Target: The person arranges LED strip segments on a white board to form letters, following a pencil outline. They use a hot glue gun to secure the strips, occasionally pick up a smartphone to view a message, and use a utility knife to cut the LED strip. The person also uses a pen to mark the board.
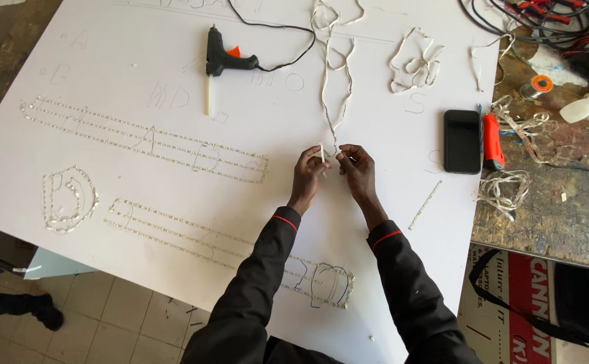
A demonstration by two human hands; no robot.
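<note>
both hands pinch the near end of a long white led strip [326,81] over the white board [388,195]: left hand [308,176] and right hand [356,172] closed on it. its tangled far length could snag the glue gun's cord [287,40].

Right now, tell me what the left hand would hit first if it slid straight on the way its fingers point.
The left hand points up the white board. It would likely first meet the dangling white strip it pinches, though the strip's height above the board is unclear.
</note>
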